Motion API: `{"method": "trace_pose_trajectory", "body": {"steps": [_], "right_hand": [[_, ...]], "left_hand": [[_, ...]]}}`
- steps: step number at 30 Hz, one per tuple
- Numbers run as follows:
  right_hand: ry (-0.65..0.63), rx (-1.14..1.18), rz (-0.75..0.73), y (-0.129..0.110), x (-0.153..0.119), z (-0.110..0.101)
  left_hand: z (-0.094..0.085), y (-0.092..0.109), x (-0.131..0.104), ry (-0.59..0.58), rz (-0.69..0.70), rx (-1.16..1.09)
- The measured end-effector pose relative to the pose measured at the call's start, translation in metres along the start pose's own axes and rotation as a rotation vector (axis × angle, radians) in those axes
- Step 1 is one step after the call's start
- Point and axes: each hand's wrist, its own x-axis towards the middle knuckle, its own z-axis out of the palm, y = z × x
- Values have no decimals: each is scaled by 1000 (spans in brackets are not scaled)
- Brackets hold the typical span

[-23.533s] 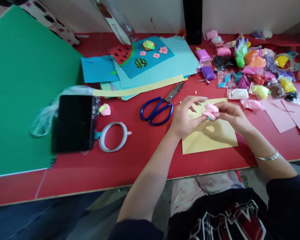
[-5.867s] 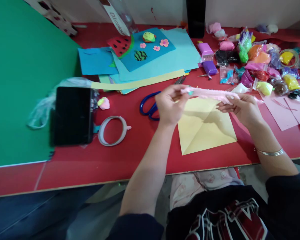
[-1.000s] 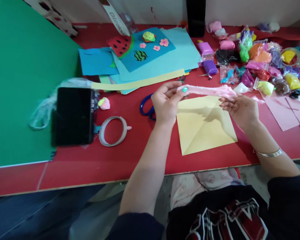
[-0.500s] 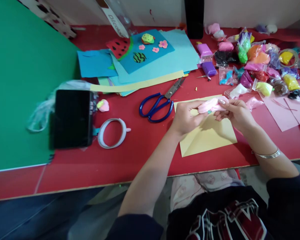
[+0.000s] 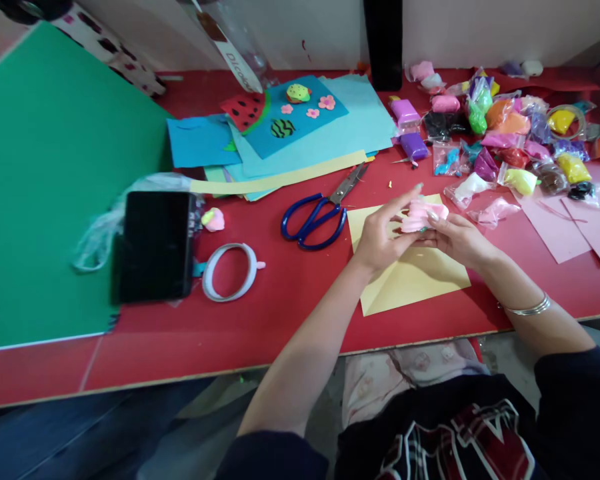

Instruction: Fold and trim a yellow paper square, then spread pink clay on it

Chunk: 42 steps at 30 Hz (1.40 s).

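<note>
A soft pale pink lump of clay is held between both hands, above a creased yellow sheet of paper. My left hand supports its left side, with some fingers raised off it. The fingers and thumb of my right hand are closed on its right side. A bit of green shows beneath the clay. Blue-handled scissors lie with blades parted to the left of the paper.
A tape roll, a dark tablet and a green board are on the left. Blue sheets with clay shapes lie at the back. Several bagged clays crowd the right, near pink sheets.
The pink clay has been folded or bunched into a shorter, thicker lump. My hands have come closer together, and fingers of my left hand have lifted. The view has shifted slightly.
</note>
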Motion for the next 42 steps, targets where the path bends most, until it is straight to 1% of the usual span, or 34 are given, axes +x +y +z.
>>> {"method": "trace_pose_trajectory", "body": {"steps": [2, 4, 6, 9, 11, 12, 13, 14, 15, 17, 18, 20, 21, 22, 23, 24, 26, 28, 30, 32, 33, 34, 35, 37, 40, 42], "right_hand": [[11, -80, 31, -2, -1, 0], [74, -169, 29, -6, -2, -3], [171, -227, -48, -11, -1, -7], [293, -176, -173, -17, 0, -15], [310, -66, -176, -19, 1, -18], [289, -9, -158, -19, 1, -18], [248, 42, -133, -19, 1, -17], [193, 78, -104, -18, 1, -15], [135, 100, -77, -16, 1, -12], [44, 90, -45, -12, 0, -7], [24, 55, -46, -9, 0, -5], [15, -68, -63, -6, -1, -2], [24, -141, -71, -6, -1, -2], [38, -210, -77, -6, -2, -2], [59, -268, -85, -8, -2, -3], [86, -309, -97, -10, -2, -5], [162, -332, -140, -16, -3, -9], [243, -295, -181, -22, -5, -13], [306, -211, -211, -26, -6, -16], [302, -104, -210, -27, -7, -16], [270, -57, -195, -25, -6, -14], [225, -24, -172, -23, -6, -12], [176, -11, -142, -20, -5, -10], [110, -36, -95, -13, -5, -3], [118, -109, -56, -6, -5, 3], [148, -164, -33, -6, -5, 4]], "left_hand": [[-2, 4, 0, -54, -26, -10], [-10, 2, 3, -30, -73, -29], [-21, -4, 6, 69, -124, -80], [-37, -18, 11, 302, -209, -209], [-40, -26, 12, 464, -280, -306], [-39, -28, 13, 516, -307, -352], [-36, -29, 13, 536, -318, -388], [-31, -29, 13, 522, -309, -410], [-24, -27, 12, 475, -283, -414], [-11, -20, 10, 309, -221, -372], [-5, -15, 8, 212, -202, -335], [0, -5, 6, 32, -189, -260], [0, -1, 5, -33, -189, -228], [-2, 3, 4, -68, -189, -199], [-5, 5, 4, -73, -189, -179], [-9, 7, 5, -54, -190, -170], [-17, 5, 7, 39, -203, -197], [-24, -3, 9, 181, -225, -259], [-30, -14, 11, 355, -255, -303], [-32, -26, 12, 498, -287, -306], [-31, -30, 12, 526, -294, -295], [-28, -33, 11, 513, -289, -279], [-24, -35, 10, 465, -272, -257], [-11, -31, 7, 296, -211, -199], [4, -15, 3, 48, -118, -117], [6, -3, 1, -25, -84, -78]]}}
